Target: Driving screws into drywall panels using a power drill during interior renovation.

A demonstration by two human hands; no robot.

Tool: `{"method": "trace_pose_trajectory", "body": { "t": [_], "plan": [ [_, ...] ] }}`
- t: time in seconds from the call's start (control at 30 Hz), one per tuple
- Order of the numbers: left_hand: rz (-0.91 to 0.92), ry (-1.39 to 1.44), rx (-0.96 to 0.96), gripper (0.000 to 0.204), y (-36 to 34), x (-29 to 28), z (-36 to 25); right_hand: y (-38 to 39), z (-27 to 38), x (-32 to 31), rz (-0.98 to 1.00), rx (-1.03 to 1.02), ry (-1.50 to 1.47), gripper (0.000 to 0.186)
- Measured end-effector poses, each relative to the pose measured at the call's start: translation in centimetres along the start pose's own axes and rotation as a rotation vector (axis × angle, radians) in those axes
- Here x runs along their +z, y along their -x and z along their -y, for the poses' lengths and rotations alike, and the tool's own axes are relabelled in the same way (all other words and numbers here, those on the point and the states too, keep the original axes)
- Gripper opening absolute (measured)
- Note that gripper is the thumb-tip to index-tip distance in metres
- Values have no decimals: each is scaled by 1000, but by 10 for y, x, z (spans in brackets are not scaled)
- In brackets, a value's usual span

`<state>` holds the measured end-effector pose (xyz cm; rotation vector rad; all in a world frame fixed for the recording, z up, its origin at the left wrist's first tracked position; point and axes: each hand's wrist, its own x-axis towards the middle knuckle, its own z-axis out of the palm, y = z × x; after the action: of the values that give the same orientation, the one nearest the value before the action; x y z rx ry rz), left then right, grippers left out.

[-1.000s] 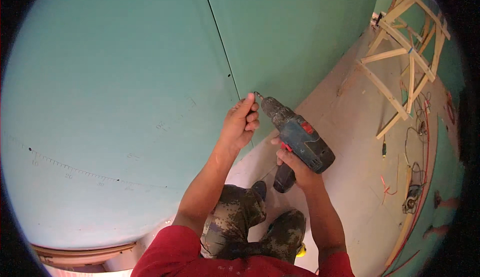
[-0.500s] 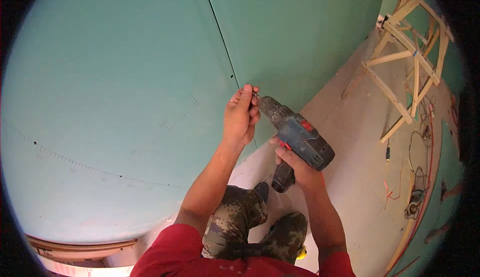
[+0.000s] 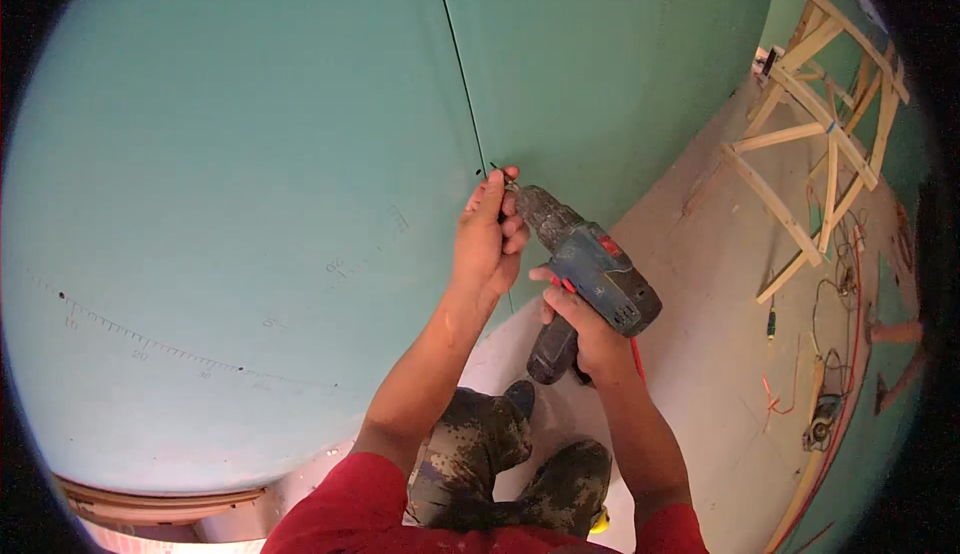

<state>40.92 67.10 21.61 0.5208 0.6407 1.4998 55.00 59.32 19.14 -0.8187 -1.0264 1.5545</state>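
My right hand grips a dark blue and black cordless drill by its handle, with a finger at the red trigger. Its chuck points up and left at the green wall board. In front of the chuck, my left hand is closed, thumb and fingers pinching a thin dark screw in line with the bit. The screw's tip shows just past the fingertips, close to the right of the board seam; whether it touches the board I cannot tell. A dark screw head sits left of the seam.
A wooden trestle stands at the upper right on the pale floor. Below it lie a screwdriver, cables and a power tool along the right side. A curved wooden edge runs under the board at lower left.
The screw's dark tip now shows beyond my left fingertips. Both hands and the drill are nearer the dark screw head and the seam. The drill handle has swung slightly left.
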Motion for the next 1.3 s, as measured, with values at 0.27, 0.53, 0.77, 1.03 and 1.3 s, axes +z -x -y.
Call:
{"method": "trace_pose_trajectory", "body": {
  "t": [0.27,0.53,0.77,1.03,1.3],
  "plan": [
    [2,89,-25,22,-1,1,4,2,7,-3,-19,87,-53,27],
    [45,37,-31,25,1,-12,8,-1,3,1,-36,18,102,21],
    [-16,40,-291,23,46,-48,-9,-5,9,5,-47,31,93,17],
    [-168,378,-479,18,57,-105,34,-13,8,8,-98,-34,33,16],
    [-224,330,-509,14,57,-122,54,-23,10,3,-14,-8,220,13]
  ]
}}
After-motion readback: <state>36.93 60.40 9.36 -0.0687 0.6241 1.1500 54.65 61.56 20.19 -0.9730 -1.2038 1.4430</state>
